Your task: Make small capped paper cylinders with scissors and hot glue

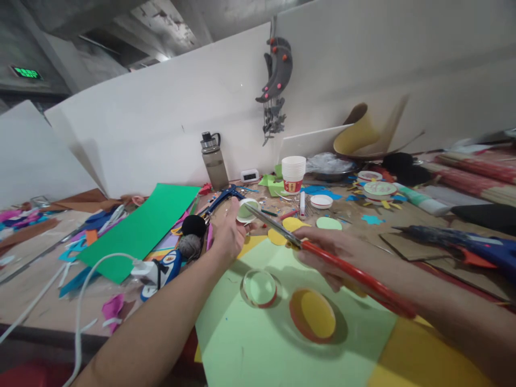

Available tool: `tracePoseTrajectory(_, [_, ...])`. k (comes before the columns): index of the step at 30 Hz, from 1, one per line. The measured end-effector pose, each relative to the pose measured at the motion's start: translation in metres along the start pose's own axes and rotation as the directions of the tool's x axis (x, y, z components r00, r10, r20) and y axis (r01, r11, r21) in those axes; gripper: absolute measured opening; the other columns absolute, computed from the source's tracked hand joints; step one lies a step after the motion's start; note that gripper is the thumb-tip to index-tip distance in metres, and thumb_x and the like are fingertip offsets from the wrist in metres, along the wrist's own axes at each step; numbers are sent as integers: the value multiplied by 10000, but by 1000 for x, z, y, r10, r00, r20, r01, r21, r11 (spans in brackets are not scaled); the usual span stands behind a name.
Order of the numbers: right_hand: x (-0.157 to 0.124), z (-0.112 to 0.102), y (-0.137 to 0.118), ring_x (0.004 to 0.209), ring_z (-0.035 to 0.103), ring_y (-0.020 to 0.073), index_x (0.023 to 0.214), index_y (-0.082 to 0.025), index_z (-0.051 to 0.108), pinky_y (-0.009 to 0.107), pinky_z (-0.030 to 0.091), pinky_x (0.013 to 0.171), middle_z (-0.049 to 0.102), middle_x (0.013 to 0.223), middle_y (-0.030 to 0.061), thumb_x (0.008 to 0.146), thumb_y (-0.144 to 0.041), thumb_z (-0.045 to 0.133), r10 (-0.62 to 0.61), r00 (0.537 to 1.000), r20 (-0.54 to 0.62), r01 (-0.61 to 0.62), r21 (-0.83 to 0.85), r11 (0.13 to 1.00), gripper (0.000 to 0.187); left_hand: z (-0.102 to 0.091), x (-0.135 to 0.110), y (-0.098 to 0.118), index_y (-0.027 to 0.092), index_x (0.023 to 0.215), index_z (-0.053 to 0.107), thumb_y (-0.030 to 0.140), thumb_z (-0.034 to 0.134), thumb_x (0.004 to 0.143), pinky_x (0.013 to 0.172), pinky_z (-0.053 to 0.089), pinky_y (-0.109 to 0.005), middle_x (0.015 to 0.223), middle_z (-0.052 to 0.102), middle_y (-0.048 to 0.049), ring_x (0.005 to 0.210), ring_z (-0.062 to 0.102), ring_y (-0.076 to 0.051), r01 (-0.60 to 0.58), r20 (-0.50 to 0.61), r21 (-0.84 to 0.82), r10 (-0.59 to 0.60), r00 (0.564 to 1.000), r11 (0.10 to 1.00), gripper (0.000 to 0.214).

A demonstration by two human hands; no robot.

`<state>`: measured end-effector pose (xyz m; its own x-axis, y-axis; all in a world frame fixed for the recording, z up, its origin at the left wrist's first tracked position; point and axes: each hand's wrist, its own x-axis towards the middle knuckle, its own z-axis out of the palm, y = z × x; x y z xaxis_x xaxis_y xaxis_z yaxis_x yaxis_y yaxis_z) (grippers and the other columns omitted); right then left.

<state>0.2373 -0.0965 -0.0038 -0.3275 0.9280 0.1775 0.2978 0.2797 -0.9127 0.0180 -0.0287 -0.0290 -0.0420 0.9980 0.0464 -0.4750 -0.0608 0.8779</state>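
My left hand (230, 236) grips a small cut-down paper cup base (242, 214) with a pale green inside, held up above the table. In my right hand (328, 250) is a pair of scissors (358, 275) with long red handles; the metal blades point at the cup base and overlap it in view. Whether the blades touch it I cannot tell. Below my hands lies a light green paper sheet (237, 344). On it rest a cup base lined in green (259, 288) and another lined in yellow (316, 316). Yellow paper circles (278, 235) lie just beyond.
Stacked paper cups (293, 174) and a water bottle (215, 164) stand by the white back panel. A dark green sheet (139, 234), yarn balls (193, 228) and a white cable (83, 301) are at left. A blue glue gun (463, 242) lies right.
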Motion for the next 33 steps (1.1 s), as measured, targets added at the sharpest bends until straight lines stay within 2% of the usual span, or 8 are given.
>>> tracePoseTrajectory(2, [4, 0, 1, 587, 642, 182, 1015, -254, 724, 263, 492, 472, 702, 744, 28, 722, -386, 738, 4, 1000, 12, -3, -63, 998, 322, 0, 1, 0, 150, 921, 682, 612, 589, 827, 483, 482, -219, 823, 744, -93, 708, 710, -190, 63, -29, 63, -61, 998, 996, 480])
tracePoseTrajectory(4, [9, 0, 6, 770, 673, 223, 1151, -269, 664, 299, 539, 594, 712, 912, 50, 733, -341, 718, -4, 998, -66, -1, -76, 997, 428, 1, 0, -1, 139, 886, 679, 689, 536, 813, 381, 391, -199, 771, 735, -106, 602, 685, -178, 119, -31, 132, -116, 993, 984, 573])
tracePoseTrajectory(9, [18, 6, 18, 737, 621, 180, 1244, -291, 534, 279, 520, 612, 642, 866, 7, 731, -265, 723, -58, 974, -218, 86, 124, 988, 548, 7, -6, -3, 142, 736, 682, 801, 501, 731, 309, 241, -187, 631, 696, -118, 445, 626, -160, 157, -13, 358, -164, 986, 920, 683])
tracePoseTrajectory(13, [27, 14, 15, 742, 602, 162, 1217, -268, 505, 291, 525, 673, 596, 866, -6, 727, -288, 748, -94, 962, -257, 148, 198, 969, 548, 17, -15, -3, 168, 664, 709, 774, 419, 797, 308, 268, -212, 489, 638, -88, 317, 509, -122, 119, 21, 540, -155, 988, 833, 685])
tracePoseTrajectory(16, [32, 20, 12, 760, 601, 157, 1182, -267, 504, 322, 532, 760, 578, 861, -19, 727, -283, 742, -140, 952, -272, 207, 233, 950, 514, 28, -23, -1, 185, 697, 742, 713, 437, 839, 322, 357, -229, 516, 656, -68, 380, 568, -155, 107, 59, 612, -180, 982, 783, 626])
tracePoseTrajectory(20, [35, 22, 15, 771, 610, 173, 1154, -260, 530, 340, 533, 765, 596, 865, -7, 714, -248, 720, -137, 957, -256, 177, 143, 974, 479, 36, -34, 1, 182, 802, 774, 658, 583, 788, 384, 486, -254, 606, 689, -61, 470, 619, -173, 43, 88, 556, -111, 990, 830, 513])
tracePoseTrajectory(25, [37, 20, 25, 820, 636, 177, 1138, -275, 556, 324, 520, 785, 630, 863, -16, 714, -152, 645, -173, 944, -280, 198, 61, 978, 449, 35, -35, -7, 153, 910, 774, 621, 636, 772, 426, 536, -240, 760, 732, -114, 663, 699, -225, 69, 241, 357, -163, 957, 931, 507])
tracePoseTrajectory(33, [41, 16, 31, 873, 677, 202, 1132, -234, 593, 334, 537, 805, 684, 901, 17, 695, -134, 648, -168, 923, -345, 200, 59, 978, 451, 32, -31, -14, 117, 952, 744, 602, 714, 714, 459, 580, -274, 798, 731, -101, 659, 697, -208, 69, 191, 272, -124, 974, 960, 541])
